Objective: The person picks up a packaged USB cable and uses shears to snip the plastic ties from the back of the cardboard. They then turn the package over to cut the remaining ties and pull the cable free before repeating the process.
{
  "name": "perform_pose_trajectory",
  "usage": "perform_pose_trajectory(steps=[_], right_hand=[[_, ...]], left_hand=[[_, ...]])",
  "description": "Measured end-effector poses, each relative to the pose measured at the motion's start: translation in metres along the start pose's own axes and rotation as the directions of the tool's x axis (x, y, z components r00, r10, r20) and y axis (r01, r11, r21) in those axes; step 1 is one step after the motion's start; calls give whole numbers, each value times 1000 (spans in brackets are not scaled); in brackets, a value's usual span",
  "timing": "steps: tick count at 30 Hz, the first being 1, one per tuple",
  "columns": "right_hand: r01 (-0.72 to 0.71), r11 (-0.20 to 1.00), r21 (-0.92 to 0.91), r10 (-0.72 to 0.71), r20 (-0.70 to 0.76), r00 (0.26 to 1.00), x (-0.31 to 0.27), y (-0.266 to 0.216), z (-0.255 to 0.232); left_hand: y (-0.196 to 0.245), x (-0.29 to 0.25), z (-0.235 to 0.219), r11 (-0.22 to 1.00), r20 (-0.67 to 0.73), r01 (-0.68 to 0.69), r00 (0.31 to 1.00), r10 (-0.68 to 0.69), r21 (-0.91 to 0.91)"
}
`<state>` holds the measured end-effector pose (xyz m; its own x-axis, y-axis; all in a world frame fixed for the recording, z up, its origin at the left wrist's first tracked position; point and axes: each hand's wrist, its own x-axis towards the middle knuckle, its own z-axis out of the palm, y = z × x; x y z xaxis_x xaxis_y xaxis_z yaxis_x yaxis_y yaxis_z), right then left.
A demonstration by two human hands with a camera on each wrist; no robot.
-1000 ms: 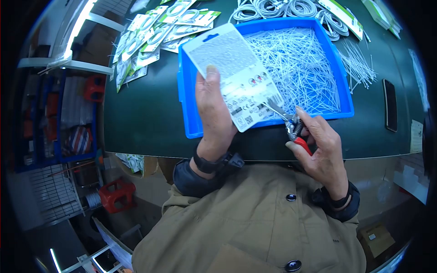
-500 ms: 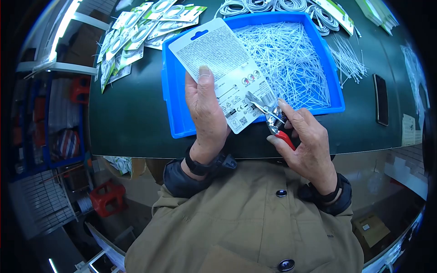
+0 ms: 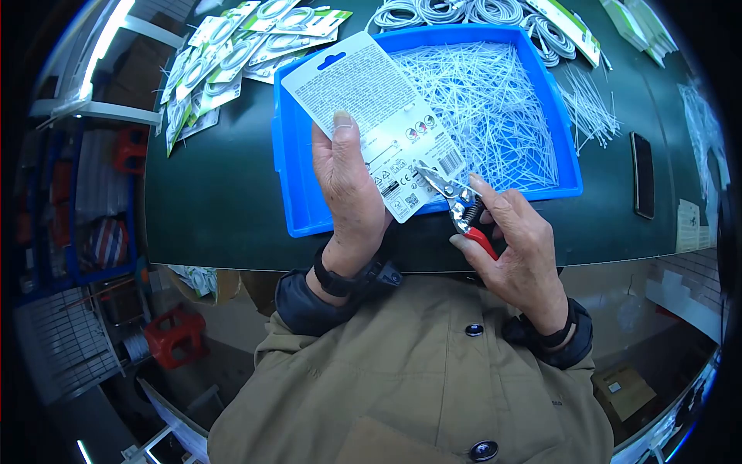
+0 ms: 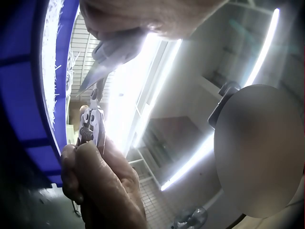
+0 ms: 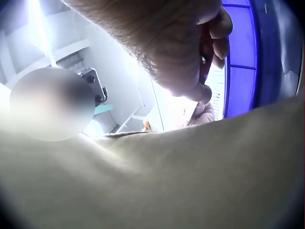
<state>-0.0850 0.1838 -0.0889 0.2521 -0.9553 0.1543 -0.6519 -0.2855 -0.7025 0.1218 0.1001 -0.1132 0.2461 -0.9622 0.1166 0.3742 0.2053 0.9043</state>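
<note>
My left hand [image 3: 347, 185] holds a white printed packaging card [image 3: 379, 100] with a hang hole at its top, thumb on the printed face and fingers hidden behind it. My right hand [image 3: 522, 240] grips red-handled spring snips [image 3: 462, 209]. Their metal blades lie over the lower part of the card, near its barcode, with a thin white strip [image 3: 461, 185] beside them. In the left wrist view the snips [image 4: 93, 124] point up from the right hand [image 4: 105, 179]. A blue tray [image 3: 303, 210] full of thin white cable ties [image 3: 495, 116] stands behind the card.
Carded cables [image 3: 224, 69] are piled at the back left of the dark green table [image 3: 209, 209]. Coiled grey cables [image 3: 464, 11] lie behind the tray. Loose cable ties [image 3: 589, 108] and a phone [image 3: 642, 175] are to its right. Flat green-white packs [image 3: 638, 31] lie at the far right.
The snips' blades have moved left over the card, from its lower right edge to its printed lower part. The whole head view has shifted slightly; both hands keep their holds.
</note>
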Motion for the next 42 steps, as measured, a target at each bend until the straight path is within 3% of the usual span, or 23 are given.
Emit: perform_pose_trajectory(steps=[8, 11, 17, 20, 29, 35, 42], right_hand=[[62, 998, 13, -62, -68, 996, 1, 1, 9], [73, 997, -21, -75, -85, 994, 0, 1, 12], [75, 994, -74, -82, -90, 993, -1, -2, 16], [69, 995, -73, -75, -87, 993, -1, -1, 20], [25, 1000, -12, -25, -49, 998, -12, 4, 27], [1, 1000, 31, 0, -47, 999, -20, 10, 33], [-45, 973, 226, 47, -4, 999, -16, 1, 7]], left_hand=[[9, -4, 5, 994, -19, 20, 1000, -23, -107], [4, -2, 3, 1000, -51, 4, 999, -4, 1], [4, -2, 3, 997, -63, -66, 996, 69, 42], [1, 0, 0, 992, -36, -118, 992, 119, 46], [4, -9, -2, 987, 93, -124, 989, 115, 101], [-2, -11, -4, 985, 105, -125, 988, 113, 116], [31, 1, -41, 992, 223, 126, 967, -120, -10]])
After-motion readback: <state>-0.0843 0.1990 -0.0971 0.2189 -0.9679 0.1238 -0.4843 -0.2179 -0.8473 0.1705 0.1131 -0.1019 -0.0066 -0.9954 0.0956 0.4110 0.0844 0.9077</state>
